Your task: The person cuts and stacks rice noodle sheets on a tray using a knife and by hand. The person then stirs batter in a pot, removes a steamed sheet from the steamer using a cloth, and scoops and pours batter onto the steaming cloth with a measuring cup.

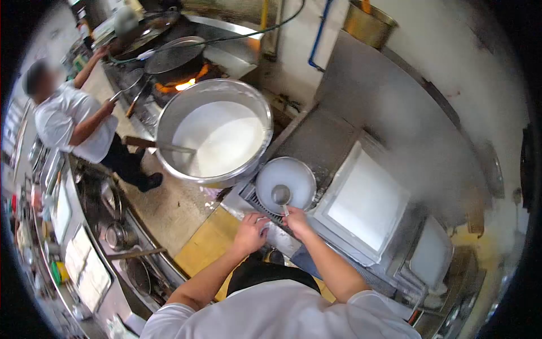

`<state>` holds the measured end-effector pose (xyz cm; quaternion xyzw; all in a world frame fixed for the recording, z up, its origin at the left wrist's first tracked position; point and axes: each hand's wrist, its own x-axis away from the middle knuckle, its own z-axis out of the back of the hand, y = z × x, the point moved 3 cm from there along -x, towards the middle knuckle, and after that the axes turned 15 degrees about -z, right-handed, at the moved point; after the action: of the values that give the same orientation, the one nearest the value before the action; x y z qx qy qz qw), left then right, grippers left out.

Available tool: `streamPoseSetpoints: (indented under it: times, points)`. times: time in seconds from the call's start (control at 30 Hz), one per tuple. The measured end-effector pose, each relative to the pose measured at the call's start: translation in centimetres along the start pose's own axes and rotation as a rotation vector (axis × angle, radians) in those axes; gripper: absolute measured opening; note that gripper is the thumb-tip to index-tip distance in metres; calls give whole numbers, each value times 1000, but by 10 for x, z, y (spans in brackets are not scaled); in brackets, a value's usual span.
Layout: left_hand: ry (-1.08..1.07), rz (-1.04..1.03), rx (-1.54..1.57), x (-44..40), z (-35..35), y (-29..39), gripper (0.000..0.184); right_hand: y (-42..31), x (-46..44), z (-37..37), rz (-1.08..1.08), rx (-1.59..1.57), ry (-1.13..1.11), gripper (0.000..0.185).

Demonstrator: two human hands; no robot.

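My right hand (296,222) is closed around the handle of a ladle (280,195). The ladle's round bowl is over a metal basin (258,189) of whitish liquid. Left of it, my left hand (251,233) hangs with loosely bent fingers, thumb and fingers apart, and nothing visible in it. Beyond both hands stands a large steel pot (165,121) of milky white liquid. A wooden-handled paddle (148,143) leans in that pot. To the right of the basin, a square tray (324,217) holds a smooth white layer.
A co-worker (84,121) stands at left by a wok (175,59) over flames (185,85). Steam rises near the right wall. A second pan of white liquid (432,251) sits at far right. At left, a counter (127,302) carries a cloth-covered board (87,271) and pans.
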<state>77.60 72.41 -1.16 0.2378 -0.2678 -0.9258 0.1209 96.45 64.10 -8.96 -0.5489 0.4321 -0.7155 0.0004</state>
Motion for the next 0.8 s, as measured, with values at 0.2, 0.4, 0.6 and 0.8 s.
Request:
streamPoseSetpoints:
  times: [0.2, 0.4, 0.6, 0.8]
  points:
    - [89, 114, -3, 33, 18, 42, 32, 27, -35, 8, 237, 355, -22, 52]
    - [225, 324, -30, 89, 26, 94, 33, 20, 74, 3, 623, 792, 198, 60]
    - [381, 617, 53, 167, 25, 133, 34, 49, 164, -34, 690, 846, -205, 60]
    - [564, 891, 176, 235, 40, 157, 41, 69, 220, -92, 693, 1008, -475, 61]
